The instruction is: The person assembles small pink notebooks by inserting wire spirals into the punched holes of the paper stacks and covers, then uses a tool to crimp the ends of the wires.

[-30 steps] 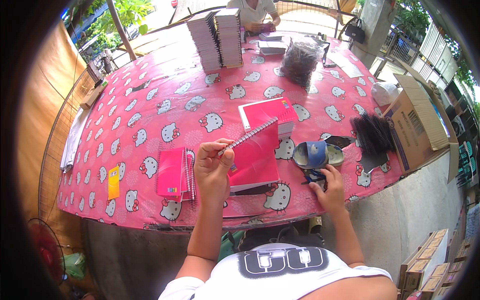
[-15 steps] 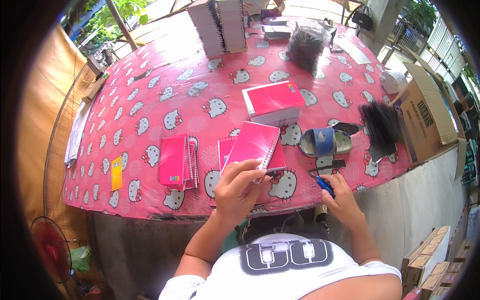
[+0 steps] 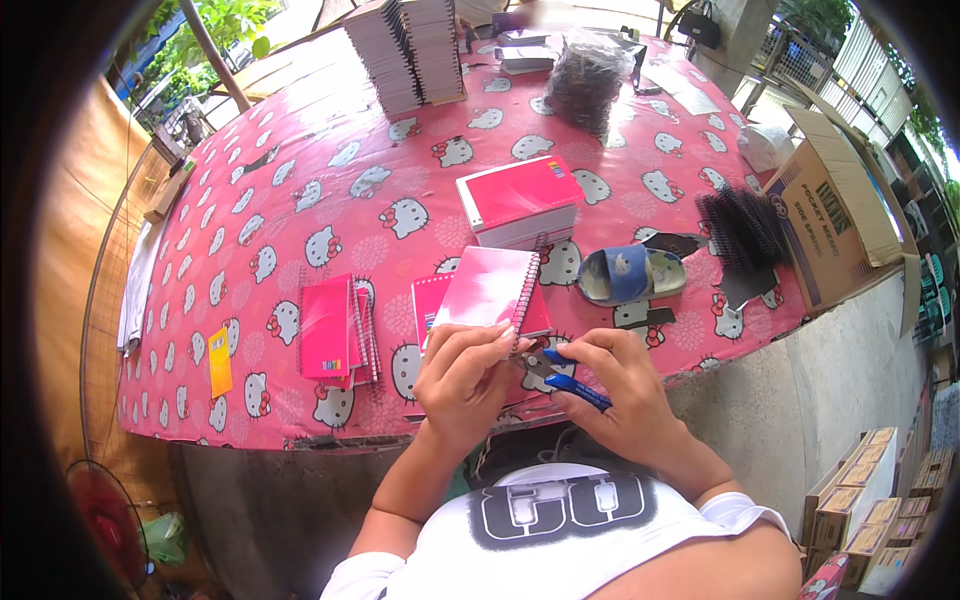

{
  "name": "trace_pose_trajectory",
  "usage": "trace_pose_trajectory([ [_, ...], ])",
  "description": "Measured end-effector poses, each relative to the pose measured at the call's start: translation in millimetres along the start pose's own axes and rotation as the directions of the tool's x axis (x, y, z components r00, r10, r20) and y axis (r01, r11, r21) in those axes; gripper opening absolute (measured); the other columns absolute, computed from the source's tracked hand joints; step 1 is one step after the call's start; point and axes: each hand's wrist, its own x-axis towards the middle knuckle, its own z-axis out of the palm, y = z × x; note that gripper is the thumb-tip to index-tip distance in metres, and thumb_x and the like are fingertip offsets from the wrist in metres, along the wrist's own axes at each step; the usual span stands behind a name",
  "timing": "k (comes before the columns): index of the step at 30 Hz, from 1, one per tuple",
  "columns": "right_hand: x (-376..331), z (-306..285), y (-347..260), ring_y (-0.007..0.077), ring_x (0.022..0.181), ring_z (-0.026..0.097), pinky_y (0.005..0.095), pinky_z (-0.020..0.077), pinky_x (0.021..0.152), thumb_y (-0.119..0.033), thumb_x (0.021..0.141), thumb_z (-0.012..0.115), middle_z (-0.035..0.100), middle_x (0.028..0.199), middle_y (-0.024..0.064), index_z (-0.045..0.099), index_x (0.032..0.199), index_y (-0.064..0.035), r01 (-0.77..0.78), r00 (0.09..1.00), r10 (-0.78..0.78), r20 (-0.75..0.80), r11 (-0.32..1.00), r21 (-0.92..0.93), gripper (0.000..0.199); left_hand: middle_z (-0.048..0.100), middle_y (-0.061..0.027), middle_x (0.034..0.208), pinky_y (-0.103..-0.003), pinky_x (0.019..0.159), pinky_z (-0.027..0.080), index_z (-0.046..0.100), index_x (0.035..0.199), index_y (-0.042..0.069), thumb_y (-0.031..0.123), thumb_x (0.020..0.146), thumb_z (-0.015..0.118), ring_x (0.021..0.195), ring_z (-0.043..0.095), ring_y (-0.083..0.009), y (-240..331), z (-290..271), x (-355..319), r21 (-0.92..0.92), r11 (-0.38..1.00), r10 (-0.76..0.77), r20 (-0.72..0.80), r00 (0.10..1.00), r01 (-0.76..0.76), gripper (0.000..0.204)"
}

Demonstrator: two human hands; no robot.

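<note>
My left hand (image 3: 463,375) is closed on the lower end of a pink spiral notebook (image 3: 485,285), whose coil edge faces right. In my right hand (image 3: 625,390) are blue-handled pliers (image 3: 578,388), their handles spread apart. The plier jaws are at the lower end of the notebook's coil, beside my left fingertips; whether they touch the wire I cannot tell. Beneath the held notebook lie more pink notebooks (image 3: 428,298), partly covered. Just beyond stands a stack of pink-covered notebooks (image 3: 525,195). To the left is a smaller pile of pink spiral notebooks (image 3: 328,325).
A blue slipper (image 3: 615,274) lies right of the notebooks, near a heap of black coils (image 3: 742,232) and a cardboard box (image 3: 838,225). Tall notebook stacks (image 3: 410,60) and a dark plastic-wrapped bundle (image 3: 590,85) stand at the back. A yellow booklet (image 3: 220,362) lies at left.
My right hand has moved left and brought the pliers from beside the slipper to the notebook's coil end. The plier handles have spread. My left hand keeps its hold on the notebook.
</note>
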Motion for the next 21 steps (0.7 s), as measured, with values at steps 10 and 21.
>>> trace_pose_trajectory([
  [10,-3,16,26,0.0169,0.098,0.059,0.0291,0.0469,0.082,-0.027,0.092,0.064,0.062,0.107,0.0121,0.059,0.116,0.0011,-0.390,0.921,0.274,0.278,0.627,0.674,0.037,0.069,-0.0079,0.085,-0.030,0.069,0.049,0.069,0.095,0.001,-0.013,0.073,0.071,0.077,0.062,-0.0186,-11,-29,22,0.101,0.989,0.114,-0.099,0.989,-0.104,0.026],
  [21,-55,13,99,0.0369,0.125,0.045,0.0585,0.0222,0.110,-0.026,0.076,0.076,0.048,0.133,0.0163,0.060,0.119,-0.0050,-0.344,0.939,0.298,-0.174,0.853,-0.393,0.051,0.055,-0.0029,0.070,-0.037,0.080,0.036,0.064,0.119,0.006,0.010,0.088,0.055,0.070,0.048,-0.0177,-77,-147,77,0.663,0.745,-0.065,0.185,0.981,-0.075,0.033],
])
